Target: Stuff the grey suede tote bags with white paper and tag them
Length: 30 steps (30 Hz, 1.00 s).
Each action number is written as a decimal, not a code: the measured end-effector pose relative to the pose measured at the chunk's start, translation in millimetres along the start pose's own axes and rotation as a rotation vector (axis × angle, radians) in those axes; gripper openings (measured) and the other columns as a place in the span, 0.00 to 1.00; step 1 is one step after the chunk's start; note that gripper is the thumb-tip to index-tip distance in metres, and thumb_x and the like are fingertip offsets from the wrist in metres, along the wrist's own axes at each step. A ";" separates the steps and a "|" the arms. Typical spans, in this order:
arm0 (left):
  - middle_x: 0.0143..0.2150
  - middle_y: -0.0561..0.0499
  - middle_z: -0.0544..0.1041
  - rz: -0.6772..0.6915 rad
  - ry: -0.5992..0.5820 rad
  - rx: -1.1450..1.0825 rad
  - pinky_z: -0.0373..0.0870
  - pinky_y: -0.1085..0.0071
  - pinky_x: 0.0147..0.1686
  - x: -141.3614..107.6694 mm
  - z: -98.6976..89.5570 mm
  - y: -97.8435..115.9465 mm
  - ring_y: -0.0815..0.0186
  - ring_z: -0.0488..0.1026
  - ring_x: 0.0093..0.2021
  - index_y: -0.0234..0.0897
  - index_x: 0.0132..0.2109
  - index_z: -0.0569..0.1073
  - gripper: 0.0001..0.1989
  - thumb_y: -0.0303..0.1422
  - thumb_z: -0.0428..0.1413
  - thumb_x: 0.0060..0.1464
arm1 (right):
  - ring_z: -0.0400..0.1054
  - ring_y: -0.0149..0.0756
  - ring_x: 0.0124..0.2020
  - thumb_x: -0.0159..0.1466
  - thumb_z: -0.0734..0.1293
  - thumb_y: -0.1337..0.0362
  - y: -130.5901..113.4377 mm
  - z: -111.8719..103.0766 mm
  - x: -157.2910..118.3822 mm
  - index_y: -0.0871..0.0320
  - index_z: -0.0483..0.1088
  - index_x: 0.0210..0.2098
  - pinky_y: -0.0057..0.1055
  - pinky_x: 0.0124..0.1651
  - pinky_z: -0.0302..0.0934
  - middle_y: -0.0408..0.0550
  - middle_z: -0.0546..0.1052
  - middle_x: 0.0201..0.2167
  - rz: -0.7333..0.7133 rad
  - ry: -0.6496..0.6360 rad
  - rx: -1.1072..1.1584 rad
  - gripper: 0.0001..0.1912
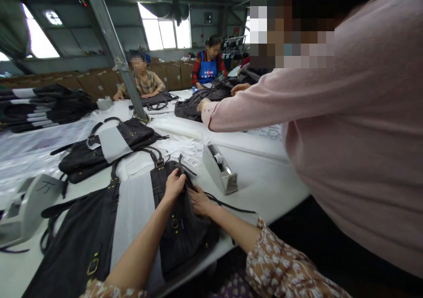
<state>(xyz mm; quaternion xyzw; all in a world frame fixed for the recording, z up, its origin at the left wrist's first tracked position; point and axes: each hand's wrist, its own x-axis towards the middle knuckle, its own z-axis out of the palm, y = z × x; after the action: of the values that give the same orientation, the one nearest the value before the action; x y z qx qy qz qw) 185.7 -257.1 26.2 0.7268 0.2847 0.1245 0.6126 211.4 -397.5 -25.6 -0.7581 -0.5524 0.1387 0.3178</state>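
A dark handbag [79, 227] with brass-coloured buckles lies on the table in front of me, a band of white paper [132, 214] across its middle. With fingers curled, my left hand [175, 184] grips the bag's upper edge near its right end. Just to the right, my right hand [200, 201] lies against the bag's side, fingers stretched out and partly hidden by a fold. Thin dark straps trail from the bag on that side. Beyond it rests a second dark handbag [137, 133], likewise banded with white paper [114, 143].
One tape dispenser [220, 170] stands beyond my right hand, another [29, 210] at far left. A slanted metal post [114, 42] rises behind the bags. Stacked dark bags [42, 106] sit left. A co-worker in pink [357, 126] reaches in closely from the right; two people work across the table.
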 end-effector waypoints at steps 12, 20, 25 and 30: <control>0.33 0.48 0.72 0.072 -0.006 0.058 0.72 0.70 0.34 -21.3 -9.8 -21.6 0.68 0.72 0.31 0.31 0.57 0.64 0.23 0.39 0.45 0.59 | 0.66 0.42 0.51 0.58 0.62 0.39 -39.4 -43.5 -99.0 0.58 0.64 0.58 0.36 0.51 0.59 0.54 0.73 0.51 0.254 0.020 0.841 0.38; 0.53 0.45 0.67 0.359 -0.076 0.392 0.56 0.64 0.60 -48.3 -6.4 -46.4 0.62 0.63 0.56 0.37 0.55 0.68 0.20 0.37 0.45 0.59 | 0.70 0.36 0.36 0.52 0.72 0.59 -50.4 -30.9 -91.1 0.57 0.76 0.36 0.30 0.40 0.62 0.42 0.77 0.32 0.314 0.130 0.716 0.14; 0.56 0.43 0.63 0.371 -0.104 0.577 0.56 0.62 0.59 -46.6 -0.4 -51.4 0.59 0.62 0.57 0.36 0.59 0.64 0.23 0.39 0.41 0.61 | 0.68 0.33 0.31 0.52 0.70 0.62 -47.3 -11.2 -89.2 0.59 0.74 0.35 0.28 0.36 0.61 0.42 0.76 0.29 0.330 0.220 0.947 0.12; 0.62 0.38 0.59 0.318 -0.133 0.833 0.55 0.54 0.55 -52.4 4.7 -48.5 0.49 0.58 0.58 0.36 0.64 0.58 0.27 0.43 0.42 0.61 | 0.66 0.32 0.30 0.54 0.64 0.69 -60.7 -16.1 -86.8 0.57 0.71 0.31 0.26 0.33 0.57 0.41 0.74 0.27 0.321 0.304 0.521 0.05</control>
<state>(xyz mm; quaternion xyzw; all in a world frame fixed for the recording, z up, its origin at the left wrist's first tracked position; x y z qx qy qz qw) 133.3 -286.4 -12.7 0.9525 0.1555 0.0449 0.2579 144.5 -471.7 13.0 -0.7407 -0.3184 0.2088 0.5536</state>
